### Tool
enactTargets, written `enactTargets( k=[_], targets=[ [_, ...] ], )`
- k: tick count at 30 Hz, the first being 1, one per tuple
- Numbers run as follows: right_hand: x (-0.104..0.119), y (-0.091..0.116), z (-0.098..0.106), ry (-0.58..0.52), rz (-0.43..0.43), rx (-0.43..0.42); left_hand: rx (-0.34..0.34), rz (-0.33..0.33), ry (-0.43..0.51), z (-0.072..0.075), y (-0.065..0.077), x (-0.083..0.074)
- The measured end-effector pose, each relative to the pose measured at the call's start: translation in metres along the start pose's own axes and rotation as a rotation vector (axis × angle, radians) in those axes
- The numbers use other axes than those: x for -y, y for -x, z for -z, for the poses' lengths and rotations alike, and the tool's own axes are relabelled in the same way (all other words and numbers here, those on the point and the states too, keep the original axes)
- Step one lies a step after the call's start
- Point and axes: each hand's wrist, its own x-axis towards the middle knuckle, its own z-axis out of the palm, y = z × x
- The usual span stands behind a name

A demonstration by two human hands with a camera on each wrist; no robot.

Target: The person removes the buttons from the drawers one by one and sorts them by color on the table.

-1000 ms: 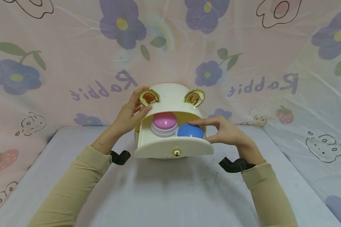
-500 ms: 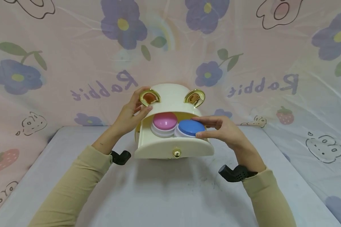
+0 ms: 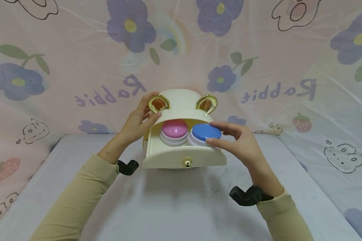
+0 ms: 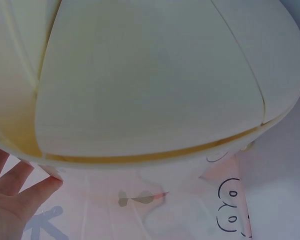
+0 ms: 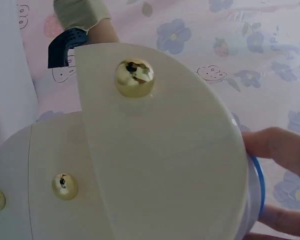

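Note:
A cream drawer box [image 3: 182,103] with two gold ears stands mid-table, its top drawer [image 3: 166,160] pulled out. My left hand [image 3: 135,123] holds the box by its left side, thumb below the gold ear and fingers behind it. Inside the drawer, a pink-topped round white container [image 3: 175,129] sits at left. To its right is a blue-topped round white container [image 3: 204,132], pinched by my right hand [image 3: 242,142] with the thumb at its front and fingers at its far edge. The drawer front hides the containers' bases. In the right wrist view only the blue top's edge [image 5: 260,180] shows.
Below the open drawer are two closed drawer fronts with gold knobs [image 5: 65,186]. The white tabletop [image 3: 169,207] stretches in front. A patterned cloth [image 3: 181,50] hangs close behind the box. Black cameras [image 3: 244,195] are strapped at both wrists.
The blue-topped container has risen and shifted slightly right, going from tilted to nearly level. My right hand moved with it, thumb now on its front, wrist lower. The left hand stayed put.

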Motion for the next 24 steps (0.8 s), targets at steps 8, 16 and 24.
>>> enactTargets(
  k=[8,16,24],
  targets=[
    [-0.004,0.008,-0.002,-0.018,0.130,-0.166,0.003,0.006,0.005,0.001,0.000,-0.001],
    [-0.020,0.007,0.002,-0.126,0.266,-0.246,0.004,-0.001,0.004,0.000,0.000,0.001],
    [-0.035,0.004,0.006,-0.268,0.321,-0.299,-0.002,-0.009,0.003,0.001,-0.001,0.003]
  ],
)
